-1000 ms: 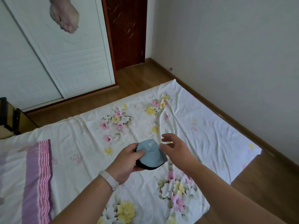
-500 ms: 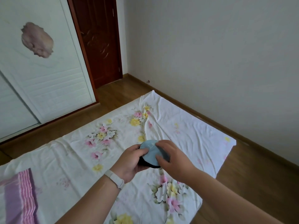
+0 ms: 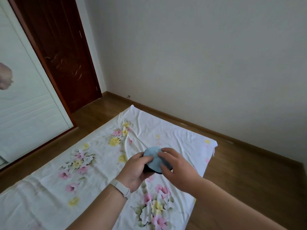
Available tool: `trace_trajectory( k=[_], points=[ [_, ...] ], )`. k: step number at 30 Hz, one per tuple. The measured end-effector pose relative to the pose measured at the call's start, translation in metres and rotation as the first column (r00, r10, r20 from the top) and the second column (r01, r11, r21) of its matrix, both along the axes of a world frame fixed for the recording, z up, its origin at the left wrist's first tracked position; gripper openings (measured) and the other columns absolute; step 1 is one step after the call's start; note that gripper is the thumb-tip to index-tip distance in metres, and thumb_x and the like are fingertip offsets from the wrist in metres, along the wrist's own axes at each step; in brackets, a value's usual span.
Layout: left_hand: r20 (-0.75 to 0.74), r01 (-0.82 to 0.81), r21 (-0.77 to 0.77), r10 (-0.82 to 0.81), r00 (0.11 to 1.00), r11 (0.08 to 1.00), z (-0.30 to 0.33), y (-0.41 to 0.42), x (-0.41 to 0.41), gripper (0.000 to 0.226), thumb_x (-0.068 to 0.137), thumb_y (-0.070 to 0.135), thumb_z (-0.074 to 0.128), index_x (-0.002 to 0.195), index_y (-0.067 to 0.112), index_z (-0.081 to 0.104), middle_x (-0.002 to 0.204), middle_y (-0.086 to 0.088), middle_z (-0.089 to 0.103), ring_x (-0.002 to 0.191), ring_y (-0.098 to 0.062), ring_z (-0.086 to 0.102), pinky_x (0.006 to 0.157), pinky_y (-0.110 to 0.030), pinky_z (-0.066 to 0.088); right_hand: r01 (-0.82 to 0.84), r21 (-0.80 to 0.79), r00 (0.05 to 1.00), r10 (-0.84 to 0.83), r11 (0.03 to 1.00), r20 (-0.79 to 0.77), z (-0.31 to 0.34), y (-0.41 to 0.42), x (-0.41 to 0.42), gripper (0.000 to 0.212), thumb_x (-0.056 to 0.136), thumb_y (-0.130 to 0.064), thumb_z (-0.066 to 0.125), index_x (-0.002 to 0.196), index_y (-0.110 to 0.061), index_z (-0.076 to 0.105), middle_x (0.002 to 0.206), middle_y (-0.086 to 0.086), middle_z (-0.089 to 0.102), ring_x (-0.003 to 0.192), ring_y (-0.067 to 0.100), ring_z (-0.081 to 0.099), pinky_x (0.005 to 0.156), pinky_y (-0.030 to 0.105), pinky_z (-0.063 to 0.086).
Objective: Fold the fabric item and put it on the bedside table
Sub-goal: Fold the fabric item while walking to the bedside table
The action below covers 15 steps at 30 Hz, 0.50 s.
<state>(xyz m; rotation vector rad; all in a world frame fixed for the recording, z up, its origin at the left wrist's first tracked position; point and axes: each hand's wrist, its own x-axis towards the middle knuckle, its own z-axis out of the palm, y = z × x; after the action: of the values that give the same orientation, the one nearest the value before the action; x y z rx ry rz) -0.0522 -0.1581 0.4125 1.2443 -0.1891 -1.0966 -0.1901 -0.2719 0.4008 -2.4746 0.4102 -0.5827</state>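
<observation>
Bed (image 3: 93, 165) w/ floral sheet, lower frame; wood floor (image 3: 245, 163) alongside. Both hands together above bed, clamped on fabric (image 3: 153, 157): small blue bundle, dark underside, held clear of sheet. Left hand (image 3: 135, 171) gripping from left, right hand (image 3: 176, 166) pressing fingers on top. White band (image 3: 121, 188) on left wrist.

Fabric item (image 3: 153, 156) between both hands, above the bed sheet (image 3: 93, 165).

Both hands, left hand (image 3: 134, 171) and right hand (image 3: 178, 170), grip small light-blue fabric item with black underside (image 3: 153, 157) above white floral bedsheet (image 3: 83, 163); dark wooden door (image 3: 56, 47) far left.
</observation>
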Motion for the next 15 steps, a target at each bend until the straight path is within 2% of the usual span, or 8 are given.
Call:
trace_trajectory(
  k=[5,10,15],
  points=[
    [0.003,0.051,-0.017,-0.051,0.999,0.999,0.006,-0.078,-0.052,0.020,0.090,0.003,0.056,0.104,0.000,0.071,0.100,-0.024,0.074,0.090,-0.034,0.072,0.068,-0.037,0.060,0.050,-0.011,0.999,-0.050,0.999,0.004,0.006,-0.074,-0.055,0.035,0.091,-0.024,0.054,0.126,-0.021,0.055,0.135,-0.007,0.045,0.108,0.013,0.050,0.085,0.023,0.045],
    [0.011,0.109,-0.018,-0.109,0.994,0.994,0.010,-0.163,-0.109,0.021,0.092,0.004,0.055,0.107,0.000,0.069,0.100,-0.023,0.074,0.089,-0.033,0.072,0.068,-0.036,0.059,0.114,-0.009,0.993,-0.114,0.993,-0.009,0.004,-0.155,-0.115,0.036,0.090,-0.024,0.057,0.126,-0.022,0.055,0.133,-0.009,0.046,0.100,0.008,0.051,0.079,0.010,0.041],
    [0.018,0.162,-0.015,-0.161,0.987,0.987,0.012,-0.238,-0.156,0.024,0.093,0.004,0.053,0.111,-0.002,0.067,0.106,-0.025,0.072,0.093,-0.033,0.071,0.074,-0.038,0.059,0.183,-0.026,0.983,-0.183,0.983,-0.004,0.003,-0.223,-0.165,0.036,0.090,-0.028,0.056,0.126,-0.028,0.053,0.132,-0.015,0.044,0.101,-0.005,0.039,0.075,0.003,0.035]
  ],
)
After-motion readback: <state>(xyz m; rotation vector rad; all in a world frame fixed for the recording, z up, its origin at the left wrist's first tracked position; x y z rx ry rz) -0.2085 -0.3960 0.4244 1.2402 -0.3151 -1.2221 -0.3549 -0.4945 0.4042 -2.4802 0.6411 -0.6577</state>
